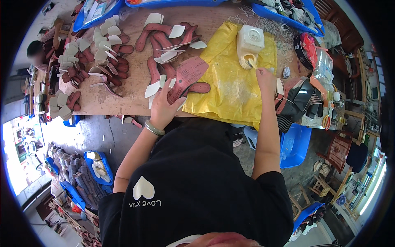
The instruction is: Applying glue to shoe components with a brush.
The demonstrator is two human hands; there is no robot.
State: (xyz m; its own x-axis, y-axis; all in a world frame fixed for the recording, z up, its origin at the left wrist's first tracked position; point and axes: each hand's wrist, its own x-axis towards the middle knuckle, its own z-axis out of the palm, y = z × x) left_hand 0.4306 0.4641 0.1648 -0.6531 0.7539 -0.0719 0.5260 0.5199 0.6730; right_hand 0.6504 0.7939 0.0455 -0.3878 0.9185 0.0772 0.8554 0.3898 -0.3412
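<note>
My left hand (163,108) is closed around a reddish-brown insole (177,87) near the table's front edge, its thumb on the near side. Beside it lie more reddish-brown insoles (159,41), several with pale white pieces (177,31) at their ends. A wide reddish piece with print (193,70) lies just past the fingers. My right hand (265,78) pinches a thin pale stick, probably a brush (252,63), whose far end goes into the cut opening of a white plastic jug (250,39). The jug stands on a yellow plastic sheet (224,82) with whitish smears.
Rows of insoles with white pieces (109,53) cover the table's left side. Blue trays (177,3) line the far edge. Tangled string (284,37), bundled black soles (298,99) and scissors (326,122) lie right. A blue basin (297,148) sits below. Another person (41,55) is far left.
</note>
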